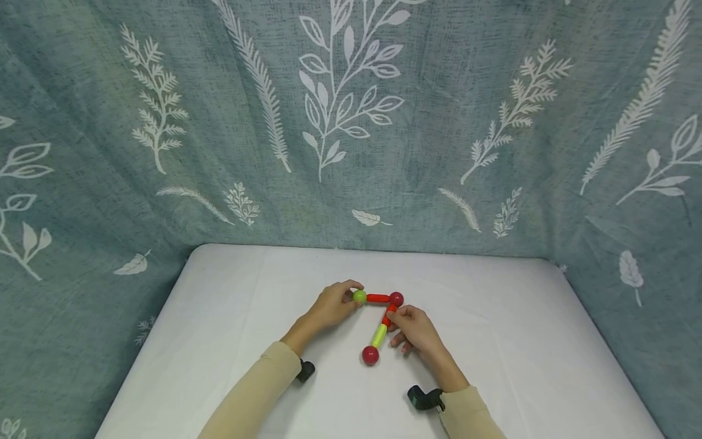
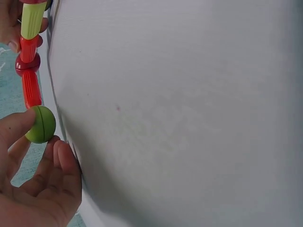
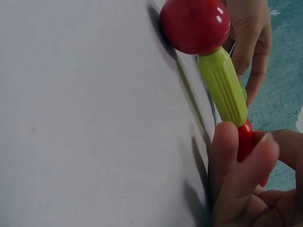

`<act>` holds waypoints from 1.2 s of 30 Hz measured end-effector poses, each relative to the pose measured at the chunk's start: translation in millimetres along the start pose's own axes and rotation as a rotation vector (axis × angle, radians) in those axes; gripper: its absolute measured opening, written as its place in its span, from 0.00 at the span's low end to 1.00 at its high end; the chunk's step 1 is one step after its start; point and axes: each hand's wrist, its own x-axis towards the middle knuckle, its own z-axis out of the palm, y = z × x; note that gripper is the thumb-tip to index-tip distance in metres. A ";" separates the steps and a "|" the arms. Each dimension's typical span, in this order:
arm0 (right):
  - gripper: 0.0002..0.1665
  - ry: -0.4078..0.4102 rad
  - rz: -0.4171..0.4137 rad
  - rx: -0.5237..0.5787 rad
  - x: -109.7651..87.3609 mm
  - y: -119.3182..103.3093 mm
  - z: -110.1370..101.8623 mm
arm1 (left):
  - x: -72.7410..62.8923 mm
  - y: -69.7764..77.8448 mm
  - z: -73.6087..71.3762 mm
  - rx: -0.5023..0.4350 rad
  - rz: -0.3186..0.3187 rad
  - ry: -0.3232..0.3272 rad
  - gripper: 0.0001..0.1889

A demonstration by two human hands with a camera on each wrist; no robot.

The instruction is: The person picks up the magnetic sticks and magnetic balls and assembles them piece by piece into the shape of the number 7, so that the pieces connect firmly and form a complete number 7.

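A chain of toy rods and balls lies on the white table (image 1: 230, 317). My left hand (image 1: 331, 305) pinches the green ball (image 1: 359, 297) (image 2: 40, 124) at its left end. A red rod (image 1: 377, 298) (image 2: 31, 89) runs from it to a red ball (image 1: 396, 299) (image 2: 27, 64). From there a short red rod (image 1: 389, 315) (image 3: 246, 139) and a yellow-green rod (image 1: 379, 335) (image 3: 223, 86) lead down to another red ball (image 1: 370, 355) (image 3: 195, 24). My right hand (image 1: 412, 326) pinches the short red rod, fingertips (image 3: 226, 146) around it.
A teal cloth with white leaf prints (image 1: 351, 122) hangs behind and beside the table. Black wrist-camera mounts (image 1: 425, 397) sit at both cuffs. The table's white surface stretches left, right and toward me.
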 end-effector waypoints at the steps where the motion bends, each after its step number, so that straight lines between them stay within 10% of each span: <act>1: 0.16 0.000 0.003 -0.002 1.5 0.0 -0.6 | 1.8 0.1 0.4 0.001 -0.005 -0.001 0.18; 25: 0.20 0.012 0.009 0.067 -5.9 9.7 0.6 | -2.0 -0.1 4.8 -0.028 -0.033 -0.027 0.19; 36: 0.16 0.141 -0.095 0.008 -19.9 -2.7 -19.2 | -19.5 10.0 -14.5 -0.080 -0.072 0.085 0.26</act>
